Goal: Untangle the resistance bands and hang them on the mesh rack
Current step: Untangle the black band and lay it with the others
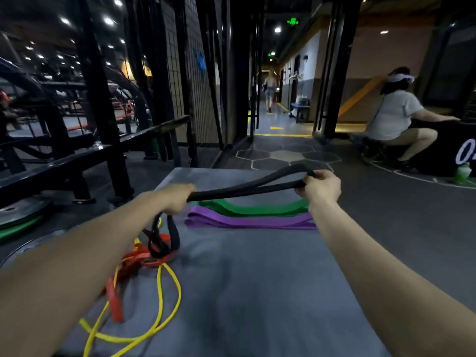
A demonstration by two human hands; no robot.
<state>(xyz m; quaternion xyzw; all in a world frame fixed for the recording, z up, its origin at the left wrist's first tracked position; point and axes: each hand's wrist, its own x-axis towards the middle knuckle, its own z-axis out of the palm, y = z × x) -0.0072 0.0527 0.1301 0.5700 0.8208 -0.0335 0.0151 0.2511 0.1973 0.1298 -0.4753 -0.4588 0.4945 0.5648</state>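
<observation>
A person stretches a black resistance band (247, 188) between both hands above a grey mat (244, 266) on a gym floor, the left hand (177, 198) closed around one end and the right hand (319, 188) pinching the doubled loop at the other, apparently to pull it taut and see where it is caught. From the left hand the band's tail drops into a knot with an orange band (144, 258) and a yellow band (164, 300) near the mat's left edge, so that snarl looks like the part not yet worked free. A purple band (247, 221) and a green band (252, 207) lie flat and parallel toward the mat's far edge, just beside each other, seemingly already separated and laid aside for hanging. The mesh rack (190, 81) stands upright beyond the mat's far left corner, well apart from the hands; something blue hangs on it, too blurred to identify. None of the bands on the mat has been hung. Holding the black band high probably keeps its loops from dropping back into the tangle.
</observation>
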